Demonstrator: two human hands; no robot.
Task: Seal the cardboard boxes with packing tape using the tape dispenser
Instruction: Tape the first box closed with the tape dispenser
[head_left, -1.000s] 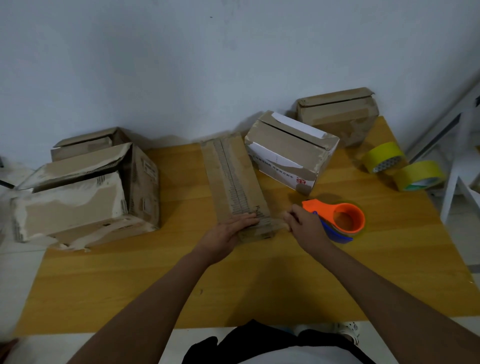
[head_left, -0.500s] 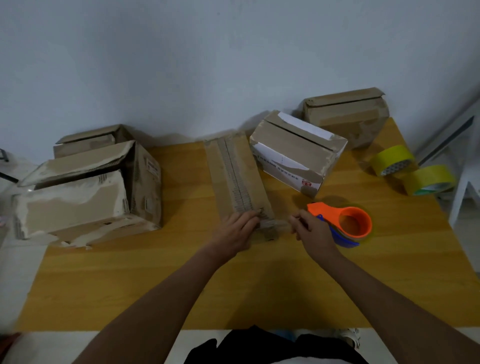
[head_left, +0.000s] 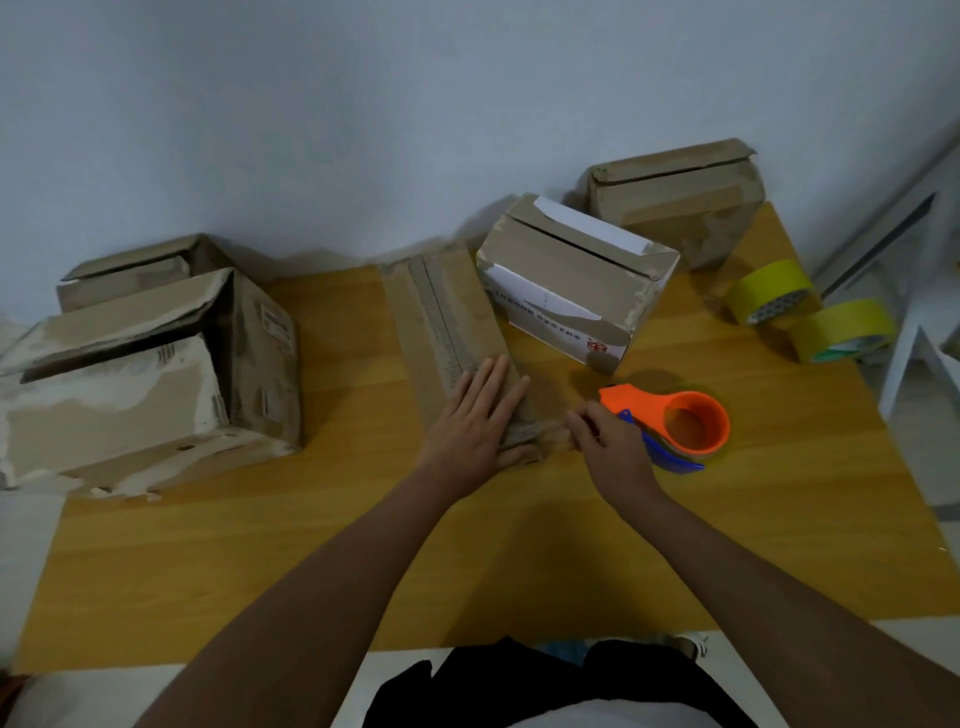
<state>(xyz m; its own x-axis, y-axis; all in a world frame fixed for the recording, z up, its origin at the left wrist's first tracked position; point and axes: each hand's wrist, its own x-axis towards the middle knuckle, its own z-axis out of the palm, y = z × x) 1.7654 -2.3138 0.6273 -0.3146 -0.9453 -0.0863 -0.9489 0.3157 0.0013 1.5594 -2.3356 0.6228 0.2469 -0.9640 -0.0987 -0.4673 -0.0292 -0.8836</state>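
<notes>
Centrally, on the wooden table (head_left: 519, 545): long flat cardboard box (head_left: 447, 332), near end under the left hand (head_left: 475, 423), fingers straight and pressing flat. Right hand (head_left: 610, 449) just beside it, fingertips pinching a tape strip (head_left: 545, 430) at the box's near end. Orange tape dispenser (head_left: 680, 421) lies behind the right hand; contact unclear. Two yellow tape rolls (head_left: 769, 291) far right.

Your right hand (head_left: 613, 452) covers the near end of the tape dispenser (head_left: 680, 423), so its blade is hidden. Your left hand (head_left: 478, 426) hides the flat box's (head_left: 447, 332) near corner. Printed text on the white box (head_left: 566, 296) is too blurred to read.
</notes>
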